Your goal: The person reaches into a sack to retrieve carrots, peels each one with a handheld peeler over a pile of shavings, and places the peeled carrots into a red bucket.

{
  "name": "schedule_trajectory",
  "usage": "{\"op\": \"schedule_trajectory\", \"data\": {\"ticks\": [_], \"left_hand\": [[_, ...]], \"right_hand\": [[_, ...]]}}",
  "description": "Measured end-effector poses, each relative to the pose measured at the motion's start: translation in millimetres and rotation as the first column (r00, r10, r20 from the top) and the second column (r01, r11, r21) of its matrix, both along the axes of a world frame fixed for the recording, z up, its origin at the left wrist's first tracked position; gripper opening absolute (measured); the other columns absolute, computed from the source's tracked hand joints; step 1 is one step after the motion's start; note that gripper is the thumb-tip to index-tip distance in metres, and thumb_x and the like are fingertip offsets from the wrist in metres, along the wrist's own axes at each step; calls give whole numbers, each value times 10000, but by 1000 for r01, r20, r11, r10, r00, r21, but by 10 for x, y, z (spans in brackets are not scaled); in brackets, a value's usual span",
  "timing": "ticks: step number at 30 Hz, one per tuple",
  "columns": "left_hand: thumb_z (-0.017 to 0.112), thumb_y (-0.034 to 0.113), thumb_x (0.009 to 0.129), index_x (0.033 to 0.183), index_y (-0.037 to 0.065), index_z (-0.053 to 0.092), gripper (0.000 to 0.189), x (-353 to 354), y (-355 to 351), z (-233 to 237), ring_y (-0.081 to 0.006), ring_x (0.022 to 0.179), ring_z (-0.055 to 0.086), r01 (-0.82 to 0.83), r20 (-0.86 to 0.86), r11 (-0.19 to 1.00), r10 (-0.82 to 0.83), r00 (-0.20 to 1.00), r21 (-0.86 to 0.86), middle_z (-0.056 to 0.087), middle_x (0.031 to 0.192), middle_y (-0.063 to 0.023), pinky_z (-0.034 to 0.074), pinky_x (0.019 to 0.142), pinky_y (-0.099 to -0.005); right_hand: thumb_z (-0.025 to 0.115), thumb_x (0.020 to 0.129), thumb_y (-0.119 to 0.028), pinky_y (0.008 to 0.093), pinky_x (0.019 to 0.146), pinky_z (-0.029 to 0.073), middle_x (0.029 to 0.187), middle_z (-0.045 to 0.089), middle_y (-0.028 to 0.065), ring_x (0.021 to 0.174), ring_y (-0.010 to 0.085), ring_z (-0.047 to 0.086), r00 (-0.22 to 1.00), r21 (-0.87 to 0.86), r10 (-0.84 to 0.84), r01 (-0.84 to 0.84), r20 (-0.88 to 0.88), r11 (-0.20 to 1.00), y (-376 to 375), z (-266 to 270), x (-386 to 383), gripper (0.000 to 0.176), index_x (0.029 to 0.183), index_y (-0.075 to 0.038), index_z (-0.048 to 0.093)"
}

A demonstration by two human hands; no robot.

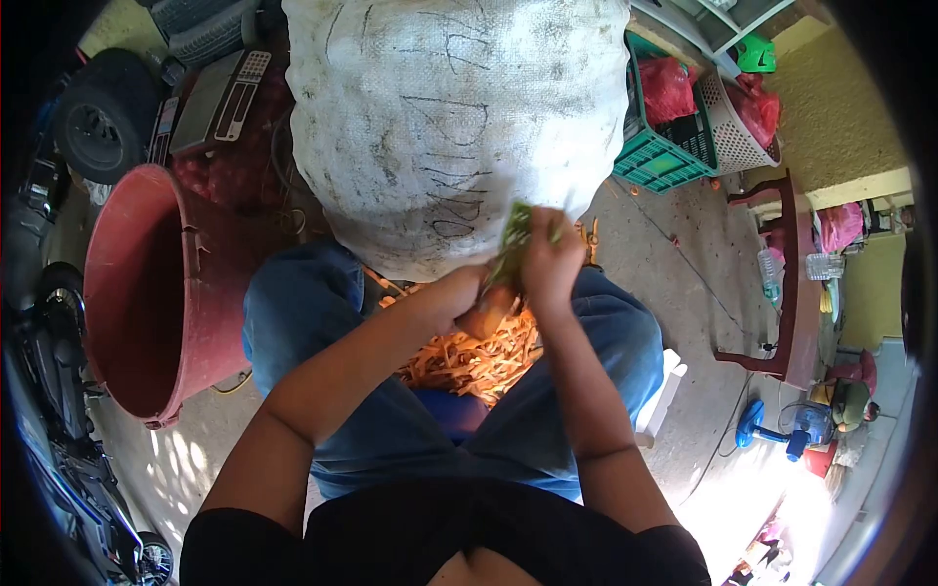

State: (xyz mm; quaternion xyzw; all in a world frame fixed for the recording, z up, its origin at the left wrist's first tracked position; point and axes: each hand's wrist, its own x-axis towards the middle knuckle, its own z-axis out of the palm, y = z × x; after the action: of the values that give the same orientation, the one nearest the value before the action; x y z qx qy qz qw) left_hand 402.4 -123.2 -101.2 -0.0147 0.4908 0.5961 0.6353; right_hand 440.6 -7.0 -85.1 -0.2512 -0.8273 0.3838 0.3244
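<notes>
My left hand (467,298) is closed round a carrot (487,314), whose orange end points down toward my lap. My right hand (553,256) grips a green peeler (516,232) against the upper part of the carrot; motion blur hides its blade and exact shape. Between my knees, below both hands, lies a heap of long orange carrot peelings (464,361). Under the heap shows part of a blue container (442,408). Right in front of my hands stands a big white woven sack (391,146) with handwriting on it.
To my left stands a tall red bin (210,293), with a wheel (93,117) behind it and a motorcycle (68,391) beyond. At the right are a green crate (664,161), a white basket (728,122), a wooden furniture piece (799,283) and a blue fan (750,422).
</notes>
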Motion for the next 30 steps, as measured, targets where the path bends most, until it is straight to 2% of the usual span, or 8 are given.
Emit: {"op": "schedule_trajectory", "data": {"ticks": [2,4,5,8,12,16,25,30], "left_hand": [[353,301,873,1011,28,457,323,150,-91,138,-147,682,561,100,18,995,-100,995,5,545,837,-76,484,600,-274],[364,317,870,1013,21,454,341,137,-135,222,-149,657,559,208,27,978,-208,978,6,543,817,-73,483,574,-270],[369,329,869,1001,27,460,341,86,-139,238,-136,650,552,113,48,993,-115,992,35,544,796,-67,467,572,-263],[355,351,872,985,44,462,344,-63,-95,174,-139,637,549,-16,117,1000,13,993,23,542,774,-69,462,555,-272],[264,325,894,976,28,449,359,-108,-47,7,-221,659,563,-121,256,979,77,964,163,539,786,-101,473,572,-316],[269,275,892,990,36,453,318,-90,-6,115,-192,712,566,-289,267,953,255,929,95,548,810,-82,483,606,-329],[270,236,887,1005,57,457,285,-57,31,-184,-174,753,563,-337,331,920,260,907,200,551,865,-70,486,646,-325],[264,235,888,1046,62,441,293,-12,69,-69,-181,777,556,-383,319,914,327,889,131,542,903,-74,478,659,-332]], "right_hand": [[514,800,-218,276,445,406,617,570,84,479,142,511,914,-59,-393,400,106,915,716,-89,-98,246,760,20,561],[506,804,-219,283,402,395,619,566,89,458,134,509,819,-473,-553,552,153,687,972,-12,-66,242,734,6,563],[506,804,-219,283,402,395,619,566,89,458,134,509,816,-471,-556,556,155,685,965,-29,-48,242,734,6,563],[506,820,-207,240,373,350,557,519,55,422,96,465,883,-363,-468,431,-16,826,881,-28,-25,243,690,-7,550],[496,831,-223,229,472,347,574,510,29,520,73,437,968,-544,-178,56,-175,837,292,4,-84,252,751,8,556],[483,839,-226,253,497,379,589,532,50,522,99,460,994,-447,7,-54,-107,893,-7,10,-46,279,788,42,543],[486,838,-223,261,506,390,590,546,81,531,118,484,995,-485,26,-68,-92,872,-73,-83,-36,273,792,40,543],[476,845,-211,248,514,396,608,541,55,542,98,490,999,-317,43,-41,0,948,-102,16,-25,257,782,32,534]]}}
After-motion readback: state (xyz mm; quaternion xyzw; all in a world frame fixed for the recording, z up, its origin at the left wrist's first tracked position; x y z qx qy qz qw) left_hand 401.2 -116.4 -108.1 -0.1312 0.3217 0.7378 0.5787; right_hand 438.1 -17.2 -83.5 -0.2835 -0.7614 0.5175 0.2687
